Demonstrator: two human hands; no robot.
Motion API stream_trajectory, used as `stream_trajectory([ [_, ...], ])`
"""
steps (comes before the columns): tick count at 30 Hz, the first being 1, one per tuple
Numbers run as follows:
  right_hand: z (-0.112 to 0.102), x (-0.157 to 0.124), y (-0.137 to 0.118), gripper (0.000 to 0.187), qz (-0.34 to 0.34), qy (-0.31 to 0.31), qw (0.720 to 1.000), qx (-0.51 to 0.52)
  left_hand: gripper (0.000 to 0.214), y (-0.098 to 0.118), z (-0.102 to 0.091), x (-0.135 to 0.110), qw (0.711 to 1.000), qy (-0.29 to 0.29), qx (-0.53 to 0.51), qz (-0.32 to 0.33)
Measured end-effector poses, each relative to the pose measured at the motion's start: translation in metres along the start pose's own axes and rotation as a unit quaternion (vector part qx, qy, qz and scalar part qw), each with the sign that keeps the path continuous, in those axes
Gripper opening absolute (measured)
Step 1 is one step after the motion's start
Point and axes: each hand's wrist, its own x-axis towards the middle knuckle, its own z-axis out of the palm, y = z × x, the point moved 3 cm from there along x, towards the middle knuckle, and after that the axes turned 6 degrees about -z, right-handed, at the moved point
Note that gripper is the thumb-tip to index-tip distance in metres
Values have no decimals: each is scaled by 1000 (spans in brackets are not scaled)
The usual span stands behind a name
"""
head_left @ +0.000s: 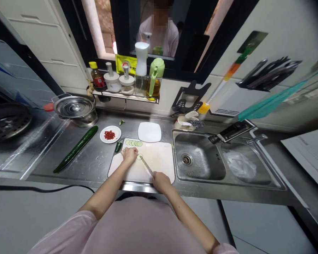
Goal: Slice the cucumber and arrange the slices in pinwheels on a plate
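My right hand is wrapped round the handle of a kitchen knife. The blade slants up and left over the white cutting board, with a thin cucumber slice at its tip. My left hand is closed low over the board's left part, fingertips close to that slice; what lies under the fingers is hidden. Just beyond it, a row of overlapping cucumber slices lies along the board's far edge. Short dark green cucumber pieces lie at the far left corner.
A long whole cucumber lies on the steel counter at left. Behind the board are a plate of chopped red bits and a white square plate. The sink adjoins at right; a lidded steel pot stands back left.
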Motion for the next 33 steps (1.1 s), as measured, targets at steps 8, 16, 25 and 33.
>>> stream_trajectory([
  [8, 1, 11, -1, 35, -3, 1, 1000, -2, 14, 0, 1, 3, 1000, 5, 1, -2],
  [16, 3, 15, -4, 35, -2, 8, 1000, -3, 12, 1, 0, 3, 1000, -2, -3, 2],
  [25, 0, 14, -2, 35, 0, 6, 1000, -9, 11, 2, -2, 1, 1000, -5, -12, -7],
  [33, 2, 7, -2, 35, 5, 0, 1000, -17, 13, 2, -2, 2, 1000, 0, -8, -11],
])
